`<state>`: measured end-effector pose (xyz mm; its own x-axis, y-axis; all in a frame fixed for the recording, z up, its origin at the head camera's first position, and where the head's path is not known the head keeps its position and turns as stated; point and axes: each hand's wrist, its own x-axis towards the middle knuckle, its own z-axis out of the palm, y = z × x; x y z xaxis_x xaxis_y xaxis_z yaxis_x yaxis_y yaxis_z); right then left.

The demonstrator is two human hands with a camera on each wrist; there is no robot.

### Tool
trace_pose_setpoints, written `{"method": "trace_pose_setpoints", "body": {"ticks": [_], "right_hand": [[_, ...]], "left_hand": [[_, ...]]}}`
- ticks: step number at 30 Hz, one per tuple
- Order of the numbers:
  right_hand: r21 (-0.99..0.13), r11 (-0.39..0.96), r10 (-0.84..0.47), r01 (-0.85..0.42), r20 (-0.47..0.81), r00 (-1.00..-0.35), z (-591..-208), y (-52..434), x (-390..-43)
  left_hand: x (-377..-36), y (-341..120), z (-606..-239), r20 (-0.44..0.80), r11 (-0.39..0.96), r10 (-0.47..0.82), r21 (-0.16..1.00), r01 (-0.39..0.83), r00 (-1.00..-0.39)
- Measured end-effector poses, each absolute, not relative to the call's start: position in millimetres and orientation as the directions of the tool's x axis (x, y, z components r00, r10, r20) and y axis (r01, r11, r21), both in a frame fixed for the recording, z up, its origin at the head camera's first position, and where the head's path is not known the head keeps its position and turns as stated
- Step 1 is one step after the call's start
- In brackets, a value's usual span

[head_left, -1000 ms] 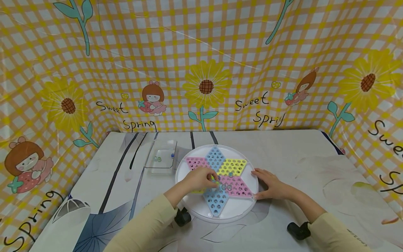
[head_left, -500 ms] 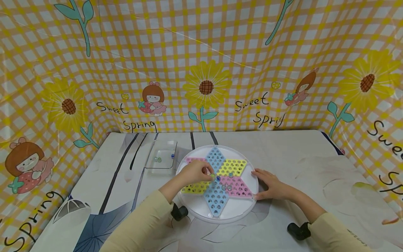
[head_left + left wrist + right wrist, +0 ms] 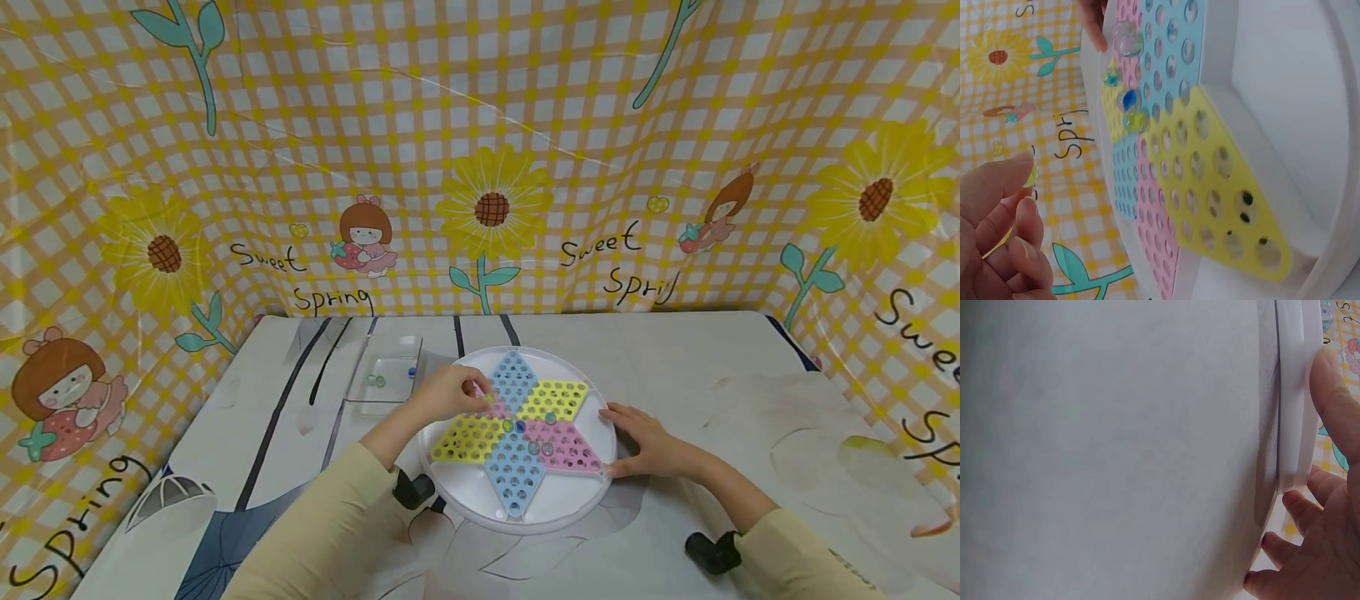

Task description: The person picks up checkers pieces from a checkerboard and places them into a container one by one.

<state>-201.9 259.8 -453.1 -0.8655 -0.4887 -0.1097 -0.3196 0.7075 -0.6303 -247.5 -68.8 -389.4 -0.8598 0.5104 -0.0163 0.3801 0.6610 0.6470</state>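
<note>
Left hand (image 3: 448,392) pinching marble (image 3: 488,399), right hand (image 3: 651,442) steadying board rim (image 3: 609,433)

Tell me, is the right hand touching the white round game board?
Touching. The right wrist view shows the right hand with its fingers against the rim of the white round board; the head view agrees.

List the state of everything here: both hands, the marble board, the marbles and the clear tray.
Left hand: over the board, pinching a yellowish marble.
Right hand: resting against the board's right rim, fingers fairly straight.
Board: flat on the table, most holes empty.
Marbles on board: a few seated in holes near the centre.
Tray: open, holding a few marbles.
</note>
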Motion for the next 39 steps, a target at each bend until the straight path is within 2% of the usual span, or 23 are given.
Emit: {"method": "trace_pose_setpoints", "body": {"ticks": [20, 28, 39], "right_hand": [[-0.617, 0.731, -0.463, -0.291, -0.136, -0.876, -452, 258, -201], [-0.617, 0.736, -0.456, -0.280, -0.145, -0.878, -451, 257, -199], [-0.608, 0.738, -0.457, -0.291, -0.135, -0.879, -454, 258, -201]], "left_hand": [[-259, -115, -371, -0.040, 0.739, 0.354, 0.624, 0.254, -0.934], [-261, -132, -373, -0.001, 0.724, 0.345, 0.636, 0.266, -0.939], [-263, -155, -371, -0.013, 0.728, 0.309, 0.647, 0.227, -0.951]]}}
